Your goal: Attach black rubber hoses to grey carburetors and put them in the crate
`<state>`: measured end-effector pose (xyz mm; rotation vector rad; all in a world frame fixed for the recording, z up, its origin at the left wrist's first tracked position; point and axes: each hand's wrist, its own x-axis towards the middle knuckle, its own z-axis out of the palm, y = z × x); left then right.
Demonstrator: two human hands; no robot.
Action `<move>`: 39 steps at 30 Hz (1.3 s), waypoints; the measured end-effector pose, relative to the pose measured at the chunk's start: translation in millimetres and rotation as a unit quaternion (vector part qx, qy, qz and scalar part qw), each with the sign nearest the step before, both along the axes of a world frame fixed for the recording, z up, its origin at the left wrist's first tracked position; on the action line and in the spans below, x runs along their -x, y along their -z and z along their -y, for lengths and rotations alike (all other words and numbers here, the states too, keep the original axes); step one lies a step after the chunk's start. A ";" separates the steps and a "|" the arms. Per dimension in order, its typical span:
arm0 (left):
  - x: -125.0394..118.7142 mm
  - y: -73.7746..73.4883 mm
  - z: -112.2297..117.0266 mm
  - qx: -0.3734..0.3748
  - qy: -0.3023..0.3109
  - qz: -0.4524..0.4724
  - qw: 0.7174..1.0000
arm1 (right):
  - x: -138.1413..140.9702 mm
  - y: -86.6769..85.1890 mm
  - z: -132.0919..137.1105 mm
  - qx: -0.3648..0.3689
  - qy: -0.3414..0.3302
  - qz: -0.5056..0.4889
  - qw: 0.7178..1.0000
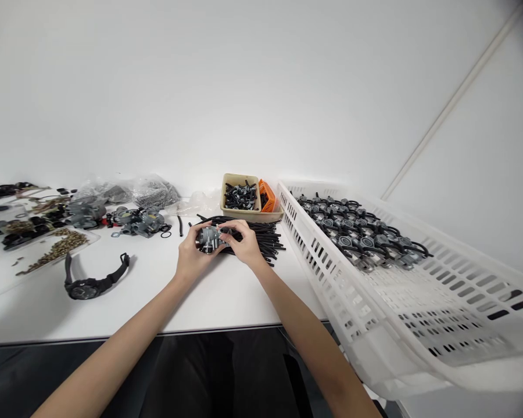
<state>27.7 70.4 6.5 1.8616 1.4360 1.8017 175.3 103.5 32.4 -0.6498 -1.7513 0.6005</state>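
A grey metal carburetor (pixel 208 237) is held just above the white table, in front of a pile of black rubber hoses (pixel 265 239). My left hand (pixel 193 251) wraps its fingers and thumb around the left side of the carburetor. From the right, my right hand (pixel 245 244) closes its thumb and fingers on the other end. A small brass-coloured spot shows near the right fingertips; whether those fingers also pinch a small part is hidden. Behind the hoses stands a cream bin (pixel 240 212) with small black and grey parts.
On the right, a large white perforated crate (pixel 353 307) holds rows of carburetors with hoses. An orange basket (pixel 267 196) leans beside the bin. To the left lie a black wristwatch (pixel 87 288), more carburetors (pixel 139 220), plastic bags (pixel 154 188) and a tray of brass fittings (pixel 61 251).
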 end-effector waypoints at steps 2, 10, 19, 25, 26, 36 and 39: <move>-0.8 -2.6 0.6 0.001 0.009 0.004 1.000 | 1.4 1.0 -0.1 0.009 0.010 -0.009 1.000; 2.2 -11.3 2.7 0.069 0.177 0.033 0.981 | 3.0 0.8 -8.3 0.146 -0.056 -0.155 0.975; 6.0 -4.7 -6.0 0.159 0.272 0.152 0.937 | -1.0 -3.5 -7.2 0.231 -0.172 -0.259 0.922; 0.2 -5.8 -1.8 0.204 0.285 0.140 0.926 | -0.9 -7.6 -1.6 0.236 -0.188 -0.226 0.926; -0.3 -5.1 -2.0 0.212 0.295 0.145 0.920 | -1.2 -8.6 -0.9 0.237 -0.188 -0.219 0.928; 0.7 -5.4 -5.2 0.156 0.265 0.135 0.942 | -5.5 -16.4 3.8 0.242 -0.166 -0.215 0.932; 2.1 -9.5 -0.3 0.112 0.171 0.086 0.975 | -5.5 -14.9 1.1 0.223 -0.144 -0.214 0.940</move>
